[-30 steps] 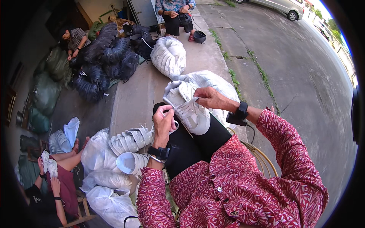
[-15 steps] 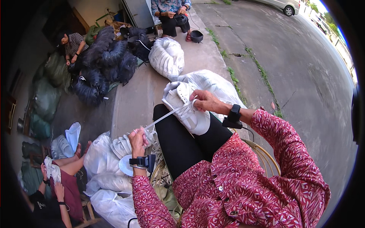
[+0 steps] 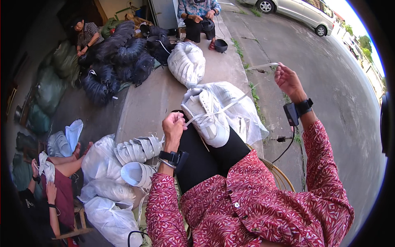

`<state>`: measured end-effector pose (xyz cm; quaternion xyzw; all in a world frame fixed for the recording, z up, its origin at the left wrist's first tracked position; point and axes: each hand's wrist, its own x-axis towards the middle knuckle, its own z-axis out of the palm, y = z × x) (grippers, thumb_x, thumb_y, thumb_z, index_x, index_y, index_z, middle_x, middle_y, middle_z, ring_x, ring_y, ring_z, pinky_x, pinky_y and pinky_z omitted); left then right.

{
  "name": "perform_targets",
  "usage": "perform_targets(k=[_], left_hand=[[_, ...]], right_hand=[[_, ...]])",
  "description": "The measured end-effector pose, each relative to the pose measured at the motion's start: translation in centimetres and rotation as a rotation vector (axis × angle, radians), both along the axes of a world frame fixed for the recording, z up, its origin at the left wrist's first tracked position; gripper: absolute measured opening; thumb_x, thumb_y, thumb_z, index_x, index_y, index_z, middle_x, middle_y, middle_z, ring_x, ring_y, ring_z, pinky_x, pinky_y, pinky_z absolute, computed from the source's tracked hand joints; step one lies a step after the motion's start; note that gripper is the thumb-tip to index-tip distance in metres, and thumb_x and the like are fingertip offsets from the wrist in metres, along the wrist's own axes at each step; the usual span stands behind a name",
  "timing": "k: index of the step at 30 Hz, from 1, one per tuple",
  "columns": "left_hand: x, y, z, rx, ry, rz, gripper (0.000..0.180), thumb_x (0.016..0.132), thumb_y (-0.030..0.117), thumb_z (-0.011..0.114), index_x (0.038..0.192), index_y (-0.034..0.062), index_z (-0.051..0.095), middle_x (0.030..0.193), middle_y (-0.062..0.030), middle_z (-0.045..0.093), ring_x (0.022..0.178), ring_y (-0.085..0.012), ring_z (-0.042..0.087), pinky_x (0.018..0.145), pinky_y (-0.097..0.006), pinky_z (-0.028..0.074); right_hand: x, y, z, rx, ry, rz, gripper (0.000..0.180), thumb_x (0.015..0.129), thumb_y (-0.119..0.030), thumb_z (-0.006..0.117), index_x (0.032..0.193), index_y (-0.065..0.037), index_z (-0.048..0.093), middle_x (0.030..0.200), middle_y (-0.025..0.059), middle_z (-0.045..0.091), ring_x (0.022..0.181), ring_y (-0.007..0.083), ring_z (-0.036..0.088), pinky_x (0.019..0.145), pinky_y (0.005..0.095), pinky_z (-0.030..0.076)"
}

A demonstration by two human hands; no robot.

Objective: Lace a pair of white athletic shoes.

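A white sneaker [image 3: 217, 132] rests across my black-trousered thighs, its toe toward me and its opening facing away. White shoelace [image 3: 231, 105] runs through its eyelets. My left hand [image 3: 174, 125], beside the shoe, is closed in a pinch on one length of the lace. Raised out to the right over the paving, my right hand [image 3: 289, 82] pinches the other lace, whose free part stretches leftward from the fingertips. Part of that lace is blurred, so its full course cannot be traced. Both wrists carry black strapped devices.
White plastic bags [image 3: 98, 218] and stacked white shoe pieces [image 3: 138, 150] lie to my left. Another white bag [image 3: 242, 111] sits just beyond the sneaker. Dark bundles [image 3: 119, 57] are heaped farther off. Several people work nearby; a silver van [image 3: 302, 12] stands far right.
My right hand has swung from the sneaker out to the far right, drawing lace with it. My left hand has moved up and right, closer to the shoe.
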<state>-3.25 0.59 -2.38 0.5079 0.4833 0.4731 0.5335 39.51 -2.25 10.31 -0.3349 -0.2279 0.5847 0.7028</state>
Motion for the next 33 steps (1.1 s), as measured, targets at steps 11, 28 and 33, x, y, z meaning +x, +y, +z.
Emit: perform_targets(k=[11,28,33], left_hand=[[1.0,-1.4,0.8,-0.100,0.139,-0.223,0.019,0.087,0.016,0.056,0.086,-0.0023,0.063,0.062,-0.0041,0.059,0.044,-0.0090,0.054,0.035,-0.018,0.037],[2.1,-1.0,1.4,-0.097,0.238,-0.185,0.020,0.082,0.015,0.054,0.069,0.0010,0.059,0.054,-0.0041,0.054,0.036,-0.0092,0.048,0.031,-0.020,0.034],[1.6,-0.3,0.5,0.202,0.536,-0.070,0.020,0.079,0.016,0.057,0.066,0.0000,0.057,0.053,-0.0069,0.055,0.043,-0.0157,0.053,0.040,-0.031,0.040]], right_hand=[[16.3,-10.3,-6.7,-0.248,0.085,-0.560,0.012,0.092,-0.009,0.045,0.083,-0.005,0.052,0.060,-0.0001,0.050,0.043,0.0071,0.036,0.042,0.0196,0.035],[16.8,-11.2,-15.1,-0.514,0.044,-0.745,0.004,0.085,-0.014,0.057,0.087,-0.010,0.057,0.082,0.0026,0.063,0.075,0.0164,0.054,0.074,0.0346,0.046],[4.6,-5.9,-12.0,-0.360,-0.420,-0.321,0.033,0.087,-0.010,0.055,0.118,-0.001,0.046,0.089,0.0066,0.062,0.078,0.0164,0.058,0.074,0.0304,0.050]])
